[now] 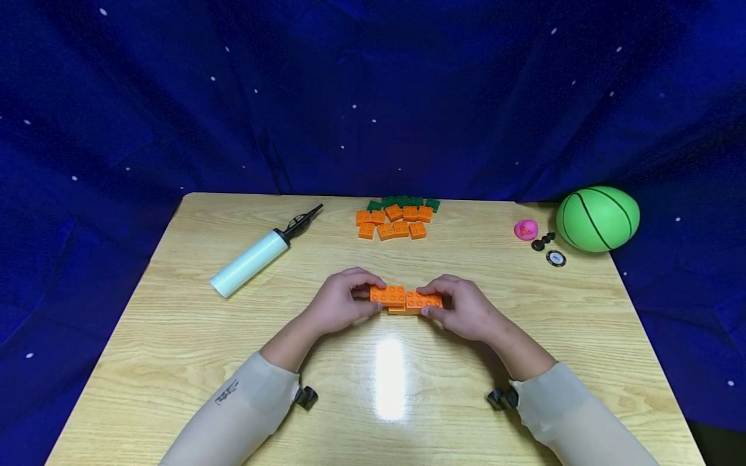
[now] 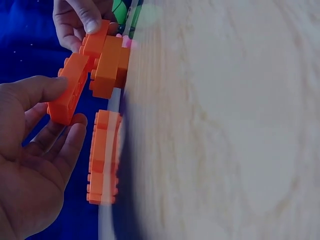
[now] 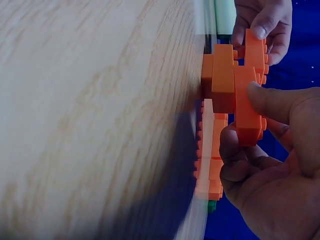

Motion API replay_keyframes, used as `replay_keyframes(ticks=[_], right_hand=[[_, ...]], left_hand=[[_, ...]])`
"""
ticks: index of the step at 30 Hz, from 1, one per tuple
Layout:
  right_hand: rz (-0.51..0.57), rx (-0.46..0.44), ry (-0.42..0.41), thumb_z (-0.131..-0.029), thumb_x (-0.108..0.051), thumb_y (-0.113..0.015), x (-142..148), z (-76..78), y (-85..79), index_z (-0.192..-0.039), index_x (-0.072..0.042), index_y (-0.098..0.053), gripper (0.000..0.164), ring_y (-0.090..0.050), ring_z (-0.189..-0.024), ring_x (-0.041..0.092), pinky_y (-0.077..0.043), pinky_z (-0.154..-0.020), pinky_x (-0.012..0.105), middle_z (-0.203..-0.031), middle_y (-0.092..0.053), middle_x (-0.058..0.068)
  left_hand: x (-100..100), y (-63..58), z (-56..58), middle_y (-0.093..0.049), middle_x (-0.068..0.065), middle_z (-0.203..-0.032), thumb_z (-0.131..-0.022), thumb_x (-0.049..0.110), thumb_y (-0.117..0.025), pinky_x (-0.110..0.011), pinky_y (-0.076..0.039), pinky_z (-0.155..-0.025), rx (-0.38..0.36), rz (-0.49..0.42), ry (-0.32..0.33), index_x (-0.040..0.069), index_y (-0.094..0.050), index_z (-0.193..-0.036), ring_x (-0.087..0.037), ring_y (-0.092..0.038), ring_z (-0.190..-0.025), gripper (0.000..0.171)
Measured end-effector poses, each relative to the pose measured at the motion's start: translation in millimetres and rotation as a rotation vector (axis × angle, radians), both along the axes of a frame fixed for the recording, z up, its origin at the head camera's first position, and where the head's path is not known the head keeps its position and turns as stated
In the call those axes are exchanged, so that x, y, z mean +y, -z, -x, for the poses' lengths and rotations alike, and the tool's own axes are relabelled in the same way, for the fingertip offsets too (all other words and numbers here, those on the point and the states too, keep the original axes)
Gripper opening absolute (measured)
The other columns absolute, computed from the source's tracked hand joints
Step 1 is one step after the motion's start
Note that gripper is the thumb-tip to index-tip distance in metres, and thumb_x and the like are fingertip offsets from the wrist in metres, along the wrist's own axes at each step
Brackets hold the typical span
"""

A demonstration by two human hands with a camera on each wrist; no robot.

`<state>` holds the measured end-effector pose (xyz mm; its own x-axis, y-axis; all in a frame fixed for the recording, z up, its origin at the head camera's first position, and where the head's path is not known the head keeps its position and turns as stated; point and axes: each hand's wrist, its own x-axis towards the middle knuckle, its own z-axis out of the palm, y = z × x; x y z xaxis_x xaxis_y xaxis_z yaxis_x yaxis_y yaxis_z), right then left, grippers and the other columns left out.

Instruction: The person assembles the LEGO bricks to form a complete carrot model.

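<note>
My left hand [image 1: 342, 301] pinches an orange toy building brick [image 1: 387, 296] between thumb and fingers. In the left wrist view this brick [image 2: 71, 85] is tilted, with a gap under its near end. A lower orange brick [image 3: 223, 75] lies beneath, close to the tabletop. On the right, my right hand [image 1: 466, 310] grips another orange brick [image 1: 423, 301], thumb on its near side and fingers on the far side. That brick [image 3: 247, 102] sits over the lower brick's right part and sticks out past it, end to end with the left-hand brick.
Several loose orange bricks [image 1: 400, 229] and green bricks [image 1: 402, 201] lie at the back middle. A pale blue hand pump [image 1: 250, 262] rests at left. At back right are a green ball [image 1: 598, 219], a pink rubber duck [image 1: 526, 230], a small black object [image 1: 539, 245] and a poker chip [image 1: 556, 258].
</note>
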<state>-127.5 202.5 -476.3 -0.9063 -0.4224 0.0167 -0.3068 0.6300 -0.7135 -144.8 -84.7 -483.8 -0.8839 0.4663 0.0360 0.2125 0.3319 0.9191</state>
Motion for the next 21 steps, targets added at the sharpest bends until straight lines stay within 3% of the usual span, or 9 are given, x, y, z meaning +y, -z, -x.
replay_keyframes(ticks=[7, 21], right_hand=[[0.0, 0.0, 0.003, -0.091, -0.012, -0.082, 0.3, -0.1, 1.2, -0.119, -0.014, -0.076, 0.029, -0.063, -0.103, 0.018, -0.052, -0.09, 0.041, -0.116, -0.071, 0.0], [0.013, -0.003, 0.031, -0.091, -0.012, -0.081, -1.5, -3.1, 1.9, -0.121, -0.014, -0.076, 0.03, -0.063, -0.104, 0.019, -0.052, -0.092, 0.043, -0.116, -0.07, 0.001]], left_hand=[[2.8, 3.3, -0.8, -0.065, 0.003, -0.117, -0.086, 0.007, -0.083, -0.025, -0.057, -0.09, -0.023, 0.014, -0.001, 0.017, -0.076, -0.112, -0.013, -0.068, -0.106, 0.029], [8.3, 7.4, -0.2, -0.067, 0.006, -0.117, -0.087, 0.013, -0.085, -0.029, -0.055, -0.075, 0.07, 0.111, 0.018, 0.021, -0.077, -0.115, -0.016, -0.061, -0.086, 0.03]])
